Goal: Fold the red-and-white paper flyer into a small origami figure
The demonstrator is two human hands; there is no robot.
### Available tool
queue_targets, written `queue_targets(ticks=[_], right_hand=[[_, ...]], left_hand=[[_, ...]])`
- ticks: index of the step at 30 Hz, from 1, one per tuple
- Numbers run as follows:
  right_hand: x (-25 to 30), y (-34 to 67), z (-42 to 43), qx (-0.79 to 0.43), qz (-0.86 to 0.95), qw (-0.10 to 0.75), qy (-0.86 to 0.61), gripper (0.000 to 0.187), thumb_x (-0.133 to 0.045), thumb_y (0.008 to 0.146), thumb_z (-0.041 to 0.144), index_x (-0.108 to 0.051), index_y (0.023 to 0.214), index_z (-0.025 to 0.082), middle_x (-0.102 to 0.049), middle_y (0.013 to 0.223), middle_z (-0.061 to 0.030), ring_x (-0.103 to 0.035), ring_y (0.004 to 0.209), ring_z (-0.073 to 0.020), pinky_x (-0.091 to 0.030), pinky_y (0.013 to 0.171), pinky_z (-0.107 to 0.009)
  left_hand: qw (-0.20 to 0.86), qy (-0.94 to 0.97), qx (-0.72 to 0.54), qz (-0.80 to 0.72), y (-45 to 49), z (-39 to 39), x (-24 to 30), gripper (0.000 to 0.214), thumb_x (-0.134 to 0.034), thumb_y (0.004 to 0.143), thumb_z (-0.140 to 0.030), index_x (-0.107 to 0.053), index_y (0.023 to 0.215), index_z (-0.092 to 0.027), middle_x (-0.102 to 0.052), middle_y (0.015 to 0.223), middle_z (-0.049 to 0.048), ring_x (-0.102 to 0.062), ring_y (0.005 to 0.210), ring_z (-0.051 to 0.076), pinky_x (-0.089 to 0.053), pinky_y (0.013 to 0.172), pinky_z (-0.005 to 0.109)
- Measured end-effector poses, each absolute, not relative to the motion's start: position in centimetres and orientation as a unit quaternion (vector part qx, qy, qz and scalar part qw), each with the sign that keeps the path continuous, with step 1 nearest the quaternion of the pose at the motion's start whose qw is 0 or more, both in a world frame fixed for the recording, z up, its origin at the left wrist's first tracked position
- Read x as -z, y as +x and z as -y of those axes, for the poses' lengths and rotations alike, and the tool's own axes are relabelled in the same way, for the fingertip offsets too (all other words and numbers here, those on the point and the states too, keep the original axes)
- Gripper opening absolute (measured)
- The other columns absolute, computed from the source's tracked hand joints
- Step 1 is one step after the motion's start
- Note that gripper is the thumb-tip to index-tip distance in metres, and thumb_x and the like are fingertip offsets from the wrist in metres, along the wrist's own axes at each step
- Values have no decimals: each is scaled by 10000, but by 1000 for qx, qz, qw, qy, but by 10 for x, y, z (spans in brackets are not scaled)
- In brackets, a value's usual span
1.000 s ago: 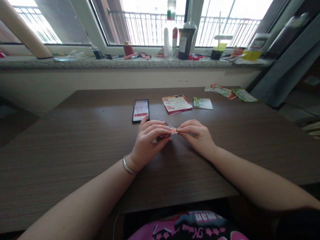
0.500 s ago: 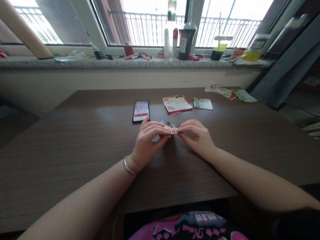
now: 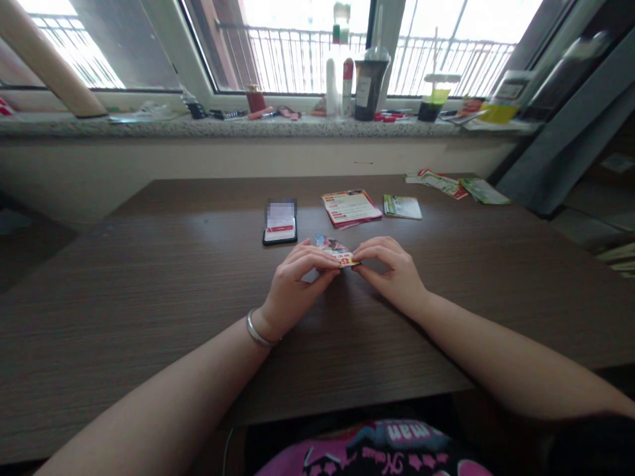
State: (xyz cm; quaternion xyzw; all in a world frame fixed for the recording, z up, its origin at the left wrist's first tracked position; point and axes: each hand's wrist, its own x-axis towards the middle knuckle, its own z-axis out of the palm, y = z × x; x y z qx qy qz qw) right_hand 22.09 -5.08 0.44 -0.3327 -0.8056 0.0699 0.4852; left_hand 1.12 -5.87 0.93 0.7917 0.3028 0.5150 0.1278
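Observation:
Both of my hands meet at the middle of the brown wooden table [image 3: 149, 277]. My left hand [image 3: 295, 284], with a silver bangle at the wrist, pinches the near left part of a small colourful folded paper [image 3: 335, 250]. My right hand [image 3: 391, 271] pinches the paper's right end with thumb and fingertips. The paper is held just above the tabletop, and its far flap tilts up towards the window. Most of the paper is hidden behind my fingers.
A black phone [image 3: 280, 223] with a lit screen lies just beyond my left hand. A red-and-white leaflet stack [image 3: 350, 206] and a green leaflet [image 3: 403, 206] lie behind. More leaflets [image 3: 449, 183] sit at the far right. Bottles and cups [image 3: 370, 82] line the windowsill.
The paper's far flap has lifted and opened up between my fingers. Both hands stay in nearly the same place.

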Motion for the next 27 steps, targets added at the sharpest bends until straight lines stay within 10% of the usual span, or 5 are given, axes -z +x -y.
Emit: queue_targets(ticks=[27], right_hand=[[-6,223,52,-82,807,498,-307,70,-649,835,201,-680,874,250,-735,856,-20,-657,862,-187,-513,848,-394]], left_hand=[[136,781,-533,-296,9,58,-6,65,-674,819,-161,-633,837,-208,-738,888,14,-693,855,148,-471,1008,431]])
